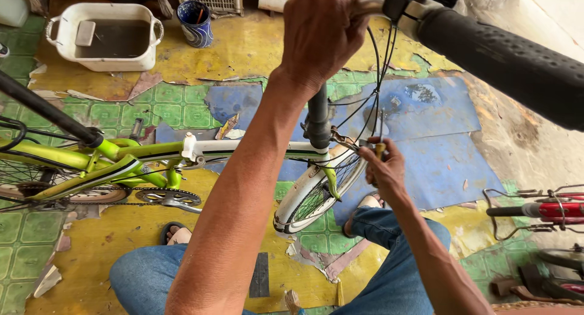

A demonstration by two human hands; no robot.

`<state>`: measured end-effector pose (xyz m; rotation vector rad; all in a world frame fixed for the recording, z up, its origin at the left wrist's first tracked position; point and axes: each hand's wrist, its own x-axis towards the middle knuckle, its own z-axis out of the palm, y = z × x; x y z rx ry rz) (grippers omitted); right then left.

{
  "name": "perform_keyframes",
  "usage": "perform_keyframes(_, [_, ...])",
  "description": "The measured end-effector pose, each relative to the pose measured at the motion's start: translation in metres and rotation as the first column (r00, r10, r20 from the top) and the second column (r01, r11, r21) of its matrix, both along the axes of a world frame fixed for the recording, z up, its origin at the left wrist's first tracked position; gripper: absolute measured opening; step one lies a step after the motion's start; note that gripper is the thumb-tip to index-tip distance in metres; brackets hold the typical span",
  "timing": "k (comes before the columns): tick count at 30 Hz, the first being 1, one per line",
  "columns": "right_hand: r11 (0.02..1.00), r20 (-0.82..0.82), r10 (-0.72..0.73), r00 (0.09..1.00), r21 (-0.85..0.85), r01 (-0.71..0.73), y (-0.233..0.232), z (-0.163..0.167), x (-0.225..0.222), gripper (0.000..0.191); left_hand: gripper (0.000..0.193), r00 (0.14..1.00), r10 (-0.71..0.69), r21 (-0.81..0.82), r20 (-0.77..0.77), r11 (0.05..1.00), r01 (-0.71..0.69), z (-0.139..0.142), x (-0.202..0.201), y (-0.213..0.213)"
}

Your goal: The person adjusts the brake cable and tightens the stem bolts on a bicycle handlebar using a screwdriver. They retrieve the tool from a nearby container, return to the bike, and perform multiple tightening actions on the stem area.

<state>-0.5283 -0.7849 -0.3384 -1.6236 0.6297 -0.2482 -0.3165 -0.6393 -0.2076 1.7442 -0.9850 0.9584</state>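
Bicycle (121,160), lime green, upright on patchy floor (201,59), front wheel (316,193) between knees. Left hand (319,29) wrapped shut round handlebar (371,2). Right hand (383,169) pinching small tool (378,149) beside front brake (340,138). Black grip (505,59) far right.

My left hand (319,32) covers the part of the handlebar (371,2) it wraps, and the top edge cuts off its knuckles. The black grip (505,59) runs out at the right edge, close and soft in focus. I can't make out the tool in my right hand (383,169); only a short yellowish handle (379,149) shows. My forearm hides part of the white frame tube (219,147). The rear wheel (36,181) is cut by the left edge. The red bicycle (547,210) at the right is mostly out of frame.
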Motion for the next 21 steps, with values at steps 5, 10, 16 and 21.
perform_keyframes(5, [0.999,0.025,0.013,1.0,0.043,-0.014,0.021,-0.003,0.004,0.043,0.01,1.0,-0.014,-0.026,0.024,1.0,0.014,0.005,-0.006,0.001])
perform_keyframes(10, [0.981,-0.012,0.06,0.998,-0.185,-0.061,0.019,0.013,-0.004,0.036,0.011,0.996,-0.04,-0.029,0.074,0.999,0.042,0.014,-0.013,0.004])
perform_keyframes(16, [0.995,-0.113,0.099,0.989,0.005,-0.099,0.012,0.039,0.012,0.033,0.007,0.995,-0.006,0.016,0.095,1.0,0.004,0.016,-0.016,0.0])
perform_keyframes(21, [0.979,-0.114,0.204,0.972,0.036,-0.201,0.009,0.055,0.031,0.027,0.036,0.994,0.013,0.025,0.105,1.0,-0.016,0.016,-0.013,-0.007])
